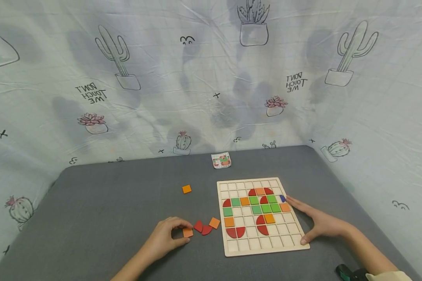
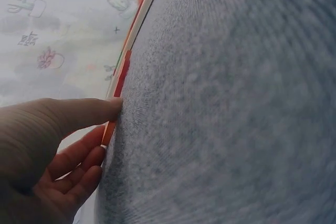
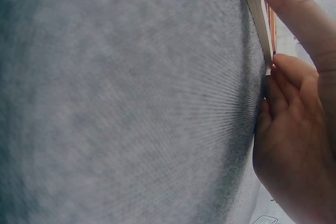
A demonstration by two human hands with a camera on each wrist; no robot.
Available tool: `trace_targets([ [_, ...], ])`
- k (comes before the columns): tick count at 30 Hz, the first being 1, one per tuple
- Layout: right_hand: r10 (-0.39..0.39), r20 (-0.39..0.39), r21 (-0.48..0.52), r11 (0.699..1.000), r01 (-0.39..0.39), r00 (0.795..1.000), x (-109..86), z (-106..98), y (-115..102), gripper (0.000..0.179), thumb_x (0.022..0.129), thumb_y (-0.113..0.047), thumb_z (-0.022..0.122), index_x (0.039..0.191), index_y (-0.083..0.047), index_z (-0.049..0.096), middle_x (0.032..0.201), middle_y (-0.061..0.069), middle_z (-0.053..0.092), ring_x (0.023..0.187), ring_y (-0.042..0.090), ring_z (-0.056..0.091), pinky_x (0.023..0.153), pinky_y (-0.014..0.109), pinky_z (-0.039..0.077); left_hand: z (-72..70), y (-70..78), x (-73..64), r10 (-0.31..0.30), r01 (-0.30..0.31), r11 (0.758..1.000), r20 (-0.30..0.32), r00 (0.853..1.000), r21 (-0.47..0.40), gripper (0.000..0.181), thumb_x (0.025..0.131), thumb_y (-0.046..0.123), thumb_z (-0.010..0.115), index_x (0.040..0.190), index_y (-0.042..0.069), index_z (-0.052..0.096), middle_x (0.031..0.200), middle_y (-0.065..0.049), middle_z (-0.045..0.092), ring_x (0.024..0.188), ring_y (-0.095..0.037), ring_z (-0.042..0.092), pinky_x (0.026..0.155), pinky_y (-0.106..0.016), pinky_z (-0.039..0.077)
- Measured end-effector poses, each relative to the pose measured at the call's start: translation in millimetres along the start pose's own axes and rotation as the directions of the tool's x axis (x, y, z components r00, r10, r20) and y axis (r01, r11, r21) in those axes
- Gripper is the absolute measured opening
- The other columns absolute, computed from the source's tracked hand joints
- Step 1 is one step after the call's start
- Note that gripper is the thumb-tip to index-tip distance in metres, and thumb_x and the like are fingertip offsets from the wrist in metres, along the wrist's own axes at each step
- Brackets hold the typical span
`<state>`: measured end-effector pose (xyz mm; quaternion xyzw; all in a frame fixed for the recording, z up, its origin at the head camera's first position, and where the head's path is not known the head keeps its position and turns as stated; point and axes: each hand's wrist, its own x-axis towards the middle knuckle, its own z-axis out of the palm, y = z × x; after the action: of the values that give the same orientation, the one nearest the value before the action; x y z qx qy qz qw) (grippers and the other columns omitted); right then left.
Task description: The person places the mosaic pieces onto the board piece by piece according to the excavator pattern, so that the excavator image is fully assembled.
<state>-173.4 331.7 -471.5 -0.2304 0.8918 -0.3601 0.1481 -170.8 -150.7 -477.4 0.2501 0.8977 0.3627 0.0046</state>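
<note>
My left hand [image 1: 168, 235] pinches an orange square tile [image 1: 188, 233] at the table surface, thumb on the near side and index finger on the far side. Beside it lie two red quarter-round tiles [image 1: 206, 230] and another orange square [image 1: 214, 223]. The wooden grid board [image 1: 254, 242] lies to the right, with red, green, orange and blue tiles in its cells. At the board's right edge rests my right hand [image 1: 320, 221], its thumb on the near corner and its straight fingers along the side. In the right wrist view, fingertips [image 3: 277, 95] meet the board's edge.
One more orange tile [image 1: 186, 189] sits farther back, left of the board. A small printed card [image 1: 221, 160] with a coloured pattern lies near the back edge of the grey table [image 1: 119, 210]. Behind hangs a cactus-print cloth [image 1: 154, 78]. A dark object [image 1: 349, 273] is near the right forearm.
</note>
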Motion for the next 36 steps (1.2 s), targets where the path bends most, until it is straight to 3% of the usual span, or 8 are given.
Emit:
trace_targets([
  [5,-0.008,-0.001,0.005,1.0,0.008,1.0,-0.1,0,1,0.111,0.062,-0.024,0.084,0.149,-0.012,0.015,0.151,0.024,0.012,0.12,-0.026,0.006,0.096,0.023,0.03,1.9,0.6,-0.4,0.004,-0.003,1.0,-0.033,0.999,0.03,0.027,0.07,0.025,0.08,0.095,0.027,0.069,0.093,0.016,0.064,0.084,-0.004,0.056,0.071,-0.027,0.045],
  [10,-0.022,-0.003,0.007,1.0,0.023,1.0,-0.1,0,1,0.111,0.062,-0.024,0.084,0.149,-0.011,0.016,0.15,0.025,0.012,0.121,-0.025,0.006,0.096,0.02,0.028,2.5,1.4,-0.6,-0.019,0.02,0.999,-0.025,1.0,0.032,0.027,0.071,0.023,0.079,0.095,0.027,0.069,0.093,0.017,0.064,0.085,-0.003,0.056,0.072,-0.026,0.046],
  [23,-0.006,-0.007,-0.002,1.0,0.006,1.0,-0.3,0,-2,0.111,0.062,-0.025,0.084,0.149,-0.011,0.016,0.151,0.024,0.012,0.12,-0.026,0.005,0.097,0.022,0.028,-2.9,8.6,1.4,-0.001,0.0,0.993,-0.013,1.0,-0.12,0.029,0.071,0.015,0.079,0.098,0.022,0.07,0.094,0.015,0.064,0.084,-0.002,0.059,0.074,-0.026,0.05],
  [29,0.001,-0.002,-0.002,1.0,-0.001,1.0,0.0,0,-1,0.111,0.063,-0.025,0.084,0.149,-0.012,0.016,0.151,0.023,0.012,0.119,-0.025,0.005,0.097,0.026,0.03,-4.0,11.9,1.8,0.002,-0.005,0.99,-0.022,1.0,-0.138,0.028,0.071,0.016,0.079,0.097,0.021,0.07,0.094,0.015,0.065,0.083,-0.002,0.059,0.073,-0.026,0.05],
  [36,-0.005,-0.002,-0.002,1.0,0.005,1.0,-0.4,1,1,0.11,0.063,-0.025,0.084,0.149,-0.012,0.016,0.151,0.023,0.012,0.119,-0.025,0.006,0.097,0.023,0.03,4.2,19.7,7.3,0.03,-0.032,0.988,-0.02,0.999,-0.148,0.029,0.069,0.014,0.08,0.096,0.02,0.071,0.092,0.015,0.065,0.083,-0.002,0.059,0.074,-0.025,0.05],
])
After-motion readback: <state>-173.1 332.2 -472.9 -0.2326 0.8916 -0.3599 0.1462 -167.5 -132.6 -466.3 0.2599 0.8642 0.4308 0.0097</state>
